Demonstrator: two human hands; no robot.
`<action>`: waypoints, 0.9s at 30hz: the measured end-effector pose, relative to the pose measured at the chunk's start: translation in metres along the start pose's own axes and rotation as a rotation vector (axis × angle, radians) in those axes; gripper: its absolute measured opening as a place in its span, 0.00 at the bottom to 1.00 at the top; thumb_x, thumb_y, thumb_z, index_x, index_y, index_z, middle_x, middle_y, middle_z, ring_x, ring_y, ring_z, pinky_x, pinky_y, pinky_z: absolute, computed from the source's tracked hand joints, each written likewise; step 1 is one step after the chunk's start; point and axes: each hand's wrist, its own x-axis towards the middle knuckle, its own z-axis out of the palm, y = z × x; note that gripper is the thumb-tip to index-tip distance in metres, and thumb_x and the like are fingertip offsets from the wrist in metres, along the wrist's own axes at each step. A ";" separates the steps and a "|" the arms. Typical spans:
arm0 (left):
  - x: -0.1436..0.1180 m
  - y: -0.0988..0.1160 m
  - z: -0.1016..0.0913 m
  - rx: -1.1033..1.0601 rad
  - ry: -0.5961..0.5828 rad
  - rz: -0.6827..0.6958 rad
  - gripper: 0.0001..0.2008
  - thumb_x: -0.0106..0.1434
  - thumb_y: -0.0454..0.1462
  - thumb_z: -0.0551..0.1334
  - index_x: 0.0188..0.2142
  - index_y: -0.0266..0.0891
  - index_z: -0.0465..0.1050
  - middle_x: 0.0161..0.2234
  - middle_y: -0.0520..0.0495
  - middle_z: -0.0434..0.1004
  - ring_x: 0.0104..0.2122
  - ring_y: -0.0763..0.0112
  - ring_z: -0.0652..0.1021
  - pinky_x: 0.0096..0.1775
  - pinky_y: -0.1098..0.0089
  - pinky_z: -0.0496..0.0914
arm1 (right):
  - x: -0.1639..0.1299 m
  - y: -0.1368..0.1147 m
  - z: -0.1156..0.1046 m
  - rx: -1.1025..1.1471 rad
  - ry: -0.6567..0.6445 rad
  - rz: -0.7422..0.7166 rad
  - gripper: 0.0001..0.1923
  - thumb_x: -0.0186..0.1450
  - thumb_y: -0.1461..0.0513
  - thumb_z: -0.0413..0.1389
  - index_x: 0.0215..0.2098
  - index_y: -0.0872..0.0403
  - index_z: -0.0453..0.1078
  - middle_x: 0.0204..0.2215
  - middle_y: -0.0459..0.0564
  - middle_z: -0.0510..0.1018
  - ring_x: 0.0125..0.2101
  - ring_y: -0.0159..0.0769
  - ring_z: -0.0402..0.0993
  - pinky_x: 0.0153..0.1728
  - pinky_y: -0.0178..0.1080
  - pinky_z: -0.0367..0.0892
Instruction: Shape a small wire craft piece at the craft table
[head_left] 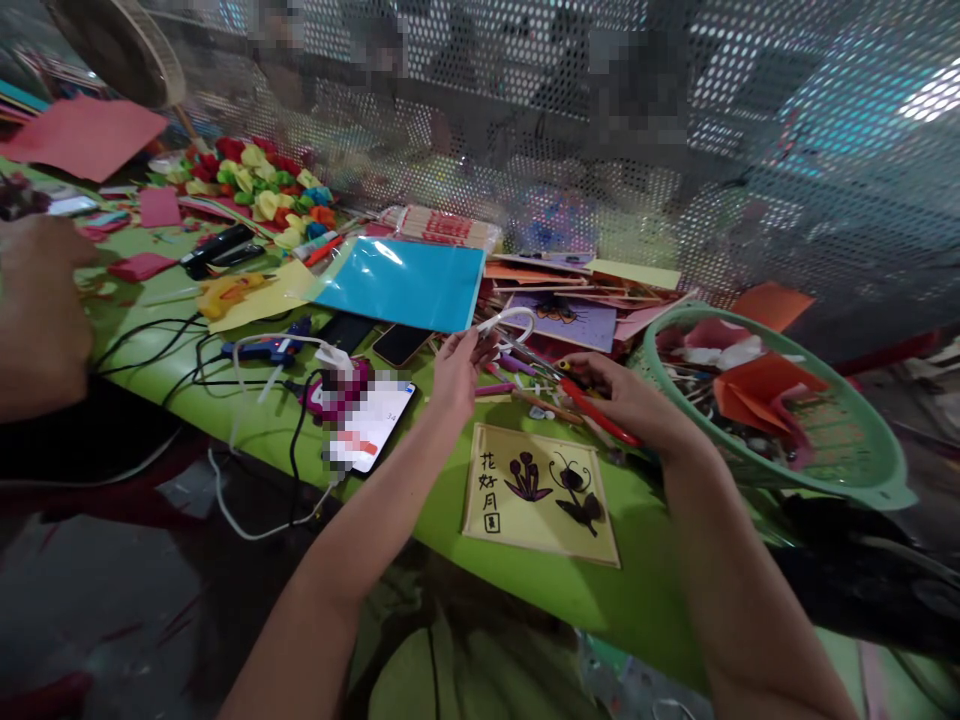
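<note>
My left hand (459, 368) pinches a thin white looped strip (517, 313) between thumb and fingers above the table. In my right hand (611, 393) are red-handled scissors (577, 393), their metal blades pointing left toward the strip and my left fingers. Whether the blades touch the strip cannot be made out. Just below my hands lies a yellow card (551, 545) with dark plant shapes, a butterfly-like shape and a column of written characters. Under the scissors is a clutter of pens and small scraps, partly hidden by my hands.
A green basket (862, 445) of paper scraps stands right. Left are a lit phone (386, 425), a power strip (337, 390) with trailing cables and a blue glue gun (274, 347). Behind lie blue sheets (409, 280) and paper flowers (262, 185). Another person's arm (41, 310) reaches in at left.
</note>
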 end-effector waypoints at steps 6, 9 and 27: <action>-0.001 -0.001 0.001 0.016 0.002 0.004 0.06 0.63 0.36 0.67 0.32 0.42 0.70 0.34 0.49 0.81 0.39 0.70 0.82 0.48 0.64 0.75 | 0.000 -0.002 0.007 -0.039 0.057 -0.019 0.30 0.59 0.45 0.64 0.56 0.48 0.71 0.46 0.53 0.81 0.45 0.48 0.79 0.48 0.50 0.73; -0.001 -0.001 0.001 0.009 0.011 0.001 0.06 0.63 0.35 0.67 0.32 0.42 0.71 0.33 0.49 0.81 0.38 0.70 0.82 0.48 0.63 0.76 | 0.000 -0.003 0.008 -0.045 0.064 -0.024 0.31 0.59 0.44 0.64 0.56 0.49 0.71 0.47 0.53 0.81 0.46 0.49 0.79 0.48 0.52 0.73; -0.004 -0.001 0.002 0.063 0.006 0.002 0.06 0.63 0.36 0.67 0.32 0.41 0.70 0.34 0.48 0.80 0.37 0.71 0.81 0.48 0.65 0.76 | 0.000 -0.009 0.011 -0.038 0.064 -0.035 0.28 0.60 0.47 0.64 0.54 0.48 0.72 0.46 0.53 0.82 0.44 0.47 0.79 0.46 0.50 0.74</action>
